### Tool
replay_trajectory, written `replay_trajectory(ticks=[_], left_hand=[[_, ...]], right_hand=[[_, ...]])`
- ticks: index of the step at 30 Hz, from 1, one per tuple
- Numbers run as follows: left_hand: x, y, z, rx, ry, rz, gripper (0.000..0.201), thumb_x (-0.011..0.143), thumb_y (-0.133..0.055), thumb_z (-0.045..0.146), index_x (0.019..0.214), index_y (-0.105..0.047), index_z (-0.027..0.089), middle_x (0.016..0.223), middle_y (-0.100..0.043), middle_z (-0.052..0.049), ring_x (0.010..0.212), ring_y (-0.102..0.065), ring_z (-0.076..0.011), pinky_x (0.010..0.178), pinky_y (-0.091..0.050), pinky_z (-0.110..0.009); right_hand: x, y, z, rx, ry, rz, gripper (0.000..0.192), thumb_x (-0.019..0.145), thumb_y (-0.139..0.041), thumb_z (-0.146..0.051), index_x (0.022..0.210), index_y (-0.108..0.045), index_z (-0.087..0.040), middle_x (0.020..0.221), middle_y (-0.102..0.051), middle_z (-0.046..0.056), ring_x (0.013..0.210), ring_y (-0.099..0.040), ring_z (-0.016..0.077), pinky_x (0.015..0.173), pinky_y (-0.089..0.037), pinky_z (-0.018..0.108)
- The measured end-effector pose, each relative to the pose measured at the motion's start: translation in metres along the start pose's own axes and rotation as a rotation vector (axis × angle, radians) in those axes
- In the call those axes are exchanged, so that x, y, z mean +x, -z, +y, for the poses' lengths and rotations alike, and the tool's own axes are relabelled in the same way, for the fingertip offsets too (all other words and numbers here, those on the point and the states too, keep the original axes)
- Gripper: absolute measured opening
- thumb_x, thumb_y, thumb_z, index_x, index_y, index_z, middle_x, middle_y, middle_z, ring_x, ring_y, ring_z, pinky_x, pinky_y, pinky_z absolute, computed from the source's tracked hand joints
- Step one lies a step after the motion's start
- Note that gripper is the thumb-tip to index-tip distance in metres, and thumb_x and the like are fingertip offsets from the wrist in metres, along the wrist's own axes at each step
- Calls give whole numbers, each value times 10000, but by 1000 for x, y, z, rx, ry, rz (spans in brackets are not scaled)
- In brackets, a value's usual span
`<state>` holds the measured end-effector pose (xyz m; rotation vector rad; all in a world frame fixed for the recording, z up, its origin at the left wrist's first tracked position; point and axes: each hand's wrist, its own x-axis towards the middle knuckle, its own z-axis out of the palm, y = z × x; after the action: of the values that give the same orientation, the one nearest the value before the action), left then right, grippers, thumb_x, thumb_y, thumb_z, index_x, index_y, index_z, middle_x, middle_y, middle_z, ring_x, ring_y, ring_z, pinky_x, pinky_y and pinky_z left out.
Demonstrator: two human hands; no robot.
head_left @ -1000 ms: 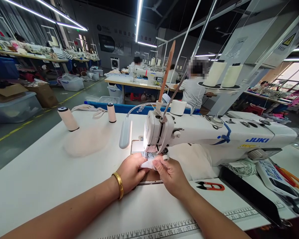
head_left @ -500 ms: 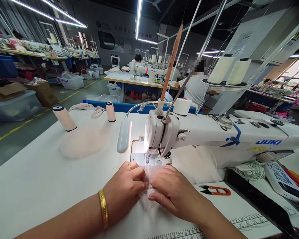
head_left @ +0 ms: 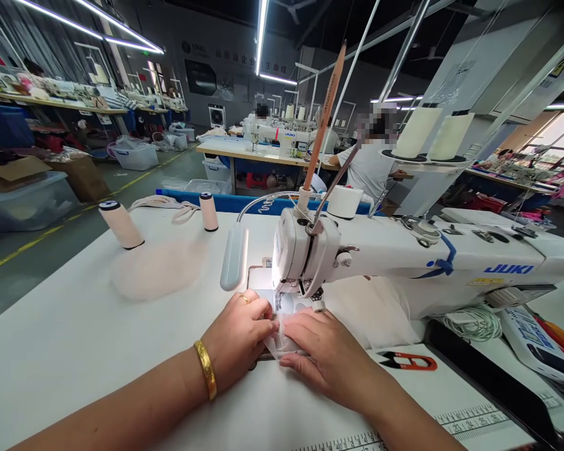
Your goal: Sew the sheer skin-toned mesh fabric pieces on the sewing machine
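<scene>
A white sewing machine (head_left: 376,254) stands on the white table, its needle and presser foot (head_left: 278,300) lit by a small lamp. Just in front of the foot lies a piece of sheer pale fabric (head_left: 282,344). My left hand (head_left: 242,338) pinches the left side of this fabric, thumb against curled fingers. From the right, my right hand (head_left: 319,351) holds the fabric between its thumb and bent fingers. Part of the fabric is hidden beneath both hands. More sheer pale fabric (head_left: 373,310) lies under the machine arm.
Orange-handled thread snips (head_left: 411,361) and a long black tray (head_left: 489,382) lie right of my hands. Two peach thread spools (head_left: 122,225) (head_left: 208,212) and a sheer pale fabric piece (head_left: 157,269) are at the left. A measuring tape (head_left: 479,423) runs along the front edge.
My left hand has moved forward and slightly up toward the presser foot. The fabric between my hands has shifted forward and bunched. My right hand has moved only slightly.
</scene>
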<state>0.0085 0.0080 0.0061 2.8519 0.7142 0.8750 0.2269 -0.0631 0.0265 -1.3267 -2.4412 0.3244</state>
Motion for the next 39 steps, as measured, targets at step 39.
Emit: replay_trajectory(ticks=[39], left_hand=[[-7, -4, -3, -83, -39, 24, 258, 1048, -466, 204, 984, -713, 248, 995, -773, -9, 945, -647, -228, 840, -339, -408]], right_hand=[[1, -13, 8, -27, -2, 61, 82, 1027, -602, -248, 1089, -654, -229, 1052, -707, 39, 968, -607, 259, 852, -465, 413]])
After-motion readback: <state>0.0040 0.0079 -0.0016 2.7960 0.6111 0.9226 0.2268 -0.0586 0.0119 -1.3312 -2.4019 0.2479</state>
